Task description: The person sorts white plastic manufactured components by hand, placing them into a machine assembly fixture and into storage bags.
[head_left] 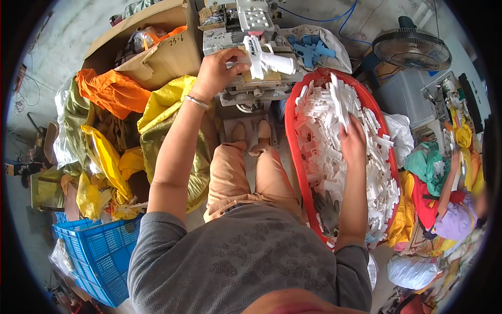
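A red tub [291,137] fills the right centre of the frame, its long axis running from upper centre down toward the lower right, heaped with white plastic parts [334,112]. A grey glove [327,209] lies in its lower end. Left of centre are yellow sacks [166,118] and orange cloth [111,91], with a cardboard box [151,47] above them in the upper left and a blue crate [97,254] at the lower left. A small machine [238,31] stands on the bench [246,91] at top centre, with blue parts in a bag [312,48] just to its right and a fan [411,48] in the upper right.

The left hand [217,70] reaches up to the machine, fingers curled together and pinched on the left end of a white part [264,58]. That part sits on the machine's plate just right of the hand: a long body lying roughly left to right, its rounded end pointing right, crossed by a flat piece that stands nearly up and down in the frame.

The right hand [353,140] lies palm down on the heap in the tub, fingers bent into the white parts near the tub's upper middle. Whether it has closed on one cannot be told, since the fingertips are buried among the pieces.
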`<state>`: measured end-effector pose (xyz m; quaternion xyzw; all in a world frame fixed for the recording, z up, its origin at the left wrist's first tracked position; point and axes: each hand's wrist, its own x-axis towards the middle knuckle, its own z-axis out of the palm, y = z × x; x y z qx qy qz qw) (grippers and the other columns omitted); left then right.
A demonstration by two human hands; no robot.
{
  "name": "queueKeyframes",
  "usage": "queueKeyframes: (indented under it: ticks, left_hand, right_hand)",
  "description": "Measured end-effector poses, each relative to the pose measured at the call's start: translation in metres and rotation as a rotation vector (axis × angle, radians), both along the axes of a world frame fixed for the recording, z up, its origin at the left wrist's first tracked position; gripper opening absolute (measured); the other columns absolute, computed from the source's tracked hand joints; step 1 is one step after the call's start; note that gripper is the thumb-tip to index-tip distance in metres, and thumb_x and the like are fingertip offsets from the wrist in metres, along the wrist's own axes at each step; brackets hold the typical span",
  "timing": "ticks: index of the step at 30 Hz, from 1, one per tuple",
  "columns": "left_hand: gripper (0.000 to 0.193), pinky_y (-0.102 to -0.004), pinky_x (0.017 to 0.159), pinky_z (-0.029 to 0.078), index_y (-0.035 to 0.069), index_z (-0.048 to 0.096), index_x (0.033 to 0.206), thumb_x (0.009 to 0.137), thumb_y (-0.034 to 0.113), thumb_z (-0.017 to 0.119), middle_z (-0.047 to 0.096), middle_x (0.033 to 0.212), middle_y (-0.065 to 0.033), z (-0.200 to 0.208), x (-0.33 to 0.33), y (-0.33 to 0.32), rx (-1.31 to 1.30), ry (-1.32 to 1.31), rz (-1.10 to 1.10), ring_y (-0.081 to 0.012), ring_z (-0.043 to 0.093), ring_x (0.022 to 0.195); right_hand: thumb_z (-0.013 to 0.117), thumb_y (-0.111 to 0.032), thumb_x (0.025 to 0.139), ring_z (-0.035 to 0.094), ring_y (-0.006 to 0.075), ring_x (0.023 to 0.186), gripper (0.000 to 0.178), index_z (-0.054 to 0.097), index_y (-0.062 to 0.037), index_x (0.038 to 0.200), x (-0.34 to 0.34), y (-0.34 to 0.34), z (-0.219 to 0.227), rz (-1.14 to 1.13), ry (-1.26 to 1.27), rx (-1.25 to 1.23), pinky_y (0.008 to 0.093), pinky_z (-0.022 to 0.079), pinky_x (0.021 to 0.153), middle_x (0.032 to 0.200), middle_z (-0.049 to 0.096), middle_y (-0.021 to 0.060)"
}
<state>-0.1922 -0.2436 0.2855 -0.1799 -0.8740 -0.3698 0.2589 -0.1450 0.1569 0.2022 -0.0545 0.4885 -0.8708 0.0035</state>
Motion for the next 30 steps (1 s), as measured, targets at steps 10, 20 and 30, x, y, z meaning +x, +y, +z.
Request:
queueKeyframes:
  ticks: [10, 20, 30]
  left_hand:
    - [0.023, -0.024, 0.08, 0.05, -0.005, 0.061, 0.102, 0.081, 0.004, 0.067, 0.066, 0.1, -0.0082, -0.057, 0.118, -0.09, 0.47, 0.005, 0.383, -0.012, 0.063, 0.087]
    - [0.028, -0.0237, 0.079, 0.046, 0.001, 0.065, 0.105, 0.089, 0.023, 0.061, 0.066, 0.099, -0.0035, -0.133, 0.217, -0.117, 0.402, -0.304, 0.881, -0.0101, 0.06, 0.088]
    - [0.03, -0.0293, 0.08, 0.05, -0.001, 0.062, 0.11, 0.09, 0.021, 0.058, 0.065, 0.105, -0.0095, -0.242, 0.258, -0.183, 0.416, -0.53, 0.6, -0.0178, 0.062, 0.092]
  right_hand:
    - [0.056, -0.003, 0.087, 0.062, 0.0128, 0.068, 0.033, 0.053, 0.0007, 0.12, -0.087, -0.144, 0.072, 0.312, 0.28, 0.571, 0.0243, 0.053, 0.06, 0.094, 0.062, 0.0118]
    - [0.054, -0.031, 0.093, 0.057, 0.0083, 0.062, 0.048, 0.039, -0.017, 0.137, -0.092, -0.12, 0.089, 0.338, 0.249, 1.02, 0.0204, 0.046, 0.048, 0.107, 0.057, 0.0067]
    - [0.057, -0.023, 0.09, 0.058, 0.0096, 0.065, 0.022, 0.064, -0.006, 0.101, 0.034, 0.11, -0.107, -0.032, -0.193, 1.47, 0.027, 0.049, 0.062, 0.083, 0.066, 0.0046]
